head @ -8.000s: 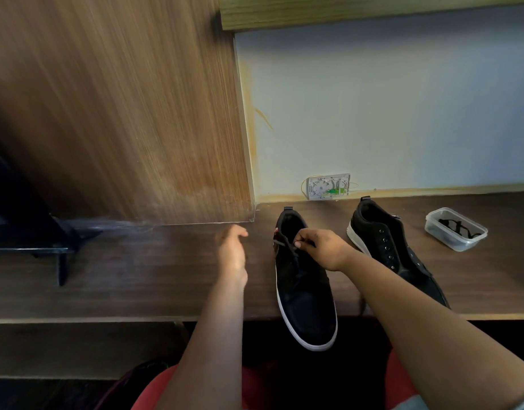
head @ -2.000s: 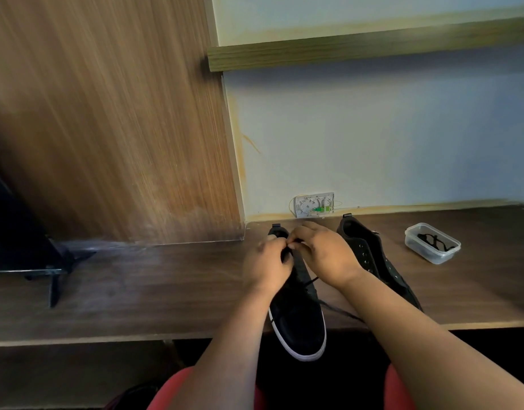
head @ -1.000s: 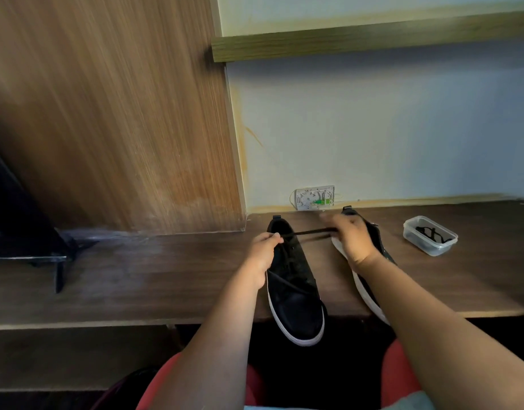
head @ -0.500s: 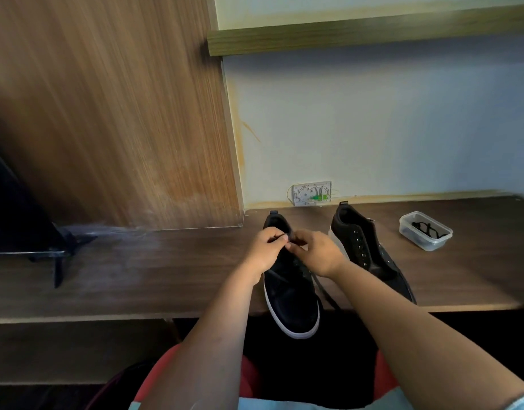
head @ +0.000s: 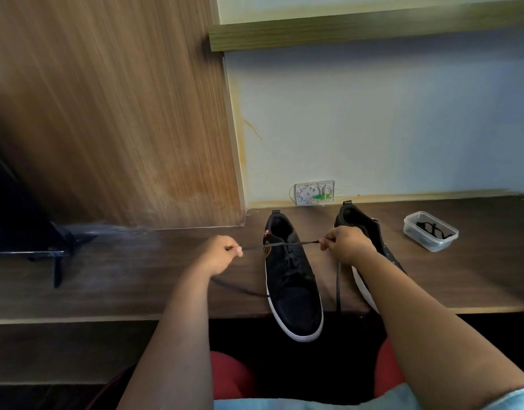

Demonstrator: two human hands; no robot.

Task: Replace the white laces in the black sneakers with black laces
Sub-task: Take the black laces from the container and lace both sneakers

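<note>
Right of frame, a clear tub (head: 430,235) holds what looks like black lace. At centre, left hand (head: 219,255) and right hand (head: 348,244) each pinch the black lace (head: 281,245) taut across the near sneaker (head: 290,279); the right forearm hides much of the second sneaker (head: 361,224).

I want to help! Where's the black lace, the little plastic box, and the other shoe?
thin black lace (head: 284,245), head view, taut stretch across the shoe
small clear plastic box (head: 414,236), head view, near wall
second black sneaker (head: 354,216), head view, heel opening

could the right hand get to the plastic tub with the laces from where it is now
Probably yes: the plastic tub sits open on the desk to the right of the right hand, nothing between, but that hand pinches the black lace.
</note>
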